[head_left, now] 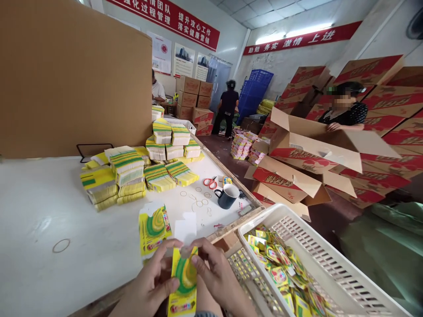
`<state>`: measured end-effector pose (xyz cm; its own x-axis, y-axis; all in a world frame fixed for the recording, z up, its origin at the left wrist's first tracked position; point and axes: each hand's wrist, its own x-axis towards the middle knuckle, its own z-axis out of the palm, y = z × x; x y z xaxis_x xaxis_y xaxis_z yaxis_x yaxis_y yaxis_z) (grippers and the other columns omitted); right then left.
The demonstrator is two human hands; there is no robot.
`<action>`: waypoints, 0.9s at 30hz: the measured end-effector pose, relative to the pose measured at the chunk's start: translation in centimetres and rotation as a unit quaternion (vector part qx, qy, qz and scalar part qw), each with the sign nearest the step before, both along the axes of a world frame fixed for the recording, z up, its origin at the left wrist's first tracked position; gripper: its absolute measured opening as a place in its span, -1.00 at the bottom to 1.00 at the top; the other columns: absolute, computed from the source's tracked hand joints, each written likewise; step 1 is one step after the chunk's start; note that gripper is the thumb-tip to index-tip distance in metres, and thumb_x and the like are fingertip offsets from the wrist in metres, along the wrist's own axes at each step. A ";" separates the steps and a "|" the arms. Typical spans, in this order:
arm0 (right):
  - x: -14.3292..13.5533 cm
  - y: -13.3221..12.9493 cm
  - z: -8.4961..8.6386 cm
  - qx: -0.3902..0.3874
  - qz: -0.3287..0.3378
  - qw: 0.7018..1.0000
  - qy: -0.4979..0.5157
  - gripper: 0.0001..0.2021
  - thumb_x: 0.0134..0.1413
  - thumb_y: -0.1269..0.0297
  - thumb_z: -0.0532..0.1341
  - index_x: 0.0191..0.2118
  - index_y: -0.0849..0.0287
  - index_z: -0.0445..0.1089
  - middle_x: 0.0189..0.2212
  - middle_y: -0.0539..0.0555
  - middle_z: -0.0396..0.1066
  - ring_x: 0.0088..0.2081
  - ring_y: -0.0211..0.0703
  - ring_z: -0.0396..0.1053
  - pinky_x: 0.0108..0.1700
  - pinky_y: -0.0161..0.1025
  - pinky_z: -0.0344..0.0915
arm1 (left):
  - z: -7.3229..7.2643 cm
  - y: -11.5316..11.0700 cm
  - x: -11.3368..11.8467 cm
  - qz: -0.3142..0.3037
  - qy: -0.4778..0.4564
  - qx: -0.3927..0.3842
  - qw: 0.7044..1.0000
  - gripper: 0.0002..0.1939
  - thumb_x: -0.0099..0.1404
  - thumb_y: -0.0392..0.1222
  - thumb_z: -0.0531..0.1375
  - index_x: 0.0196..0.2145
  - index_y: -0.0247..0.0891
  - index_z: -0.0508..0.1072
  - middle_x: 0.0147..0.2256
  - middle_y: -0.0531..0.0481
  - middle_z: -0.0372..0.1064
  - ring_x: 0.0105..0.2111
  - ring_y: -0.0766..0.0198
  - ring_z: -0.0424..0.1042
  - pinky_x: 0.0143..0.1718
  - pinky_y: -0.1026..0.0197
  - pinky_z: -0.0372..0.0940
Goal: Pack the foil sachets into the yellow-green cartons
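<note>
Both hands hold one small yellow-and-green carton (183,286) upright over the table's near edge. Its white top flap (185,226) stands up above my fingers. My left hand (157,273) grips the left side, thumb on the printed face and fingertips at the upper edge. From the right, my right hand (214,268) pinches the upper edge between thumb and fingers. Just beyond my left hand, a few flat cartons (153,229) of the same print lie overlapped on the white table (42,211). What is inside the held carton is hidden.
Bundled carton stacks (124,169) stand farther back. Rubber bands, red-handled scissors (210,182) and a dark mug (228,196) lie near the table's right edge. A white basket (287,211) with small packets stands at right. Beyond are cardboard boxes (294,176) and several people.
</note>
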<state>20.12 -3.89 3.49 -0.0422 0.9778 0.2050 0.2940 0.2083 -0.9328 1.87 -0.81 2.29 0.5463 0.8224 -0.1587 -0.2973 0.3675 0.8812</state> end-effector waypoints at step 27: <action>-0.7 0.7 -0.7 -0.054 -0.077 0.993 -0.076 -0.72 0.07 0.39 0.17 -0.06 0.12 0.30 -0.64 -0.16 0.16 -0.58 -0.24 0.18 -0.50 -0.34 0.05 | -1.5 0.8 0.4 -0.034 0.061 0.080 0.994 -0.47 0.25 -0.06 0.22 0.15 -0.03 0.21 0.01 -0.10 0.47 -0.01 -0.04 0.46 -0.03 0.00 0.38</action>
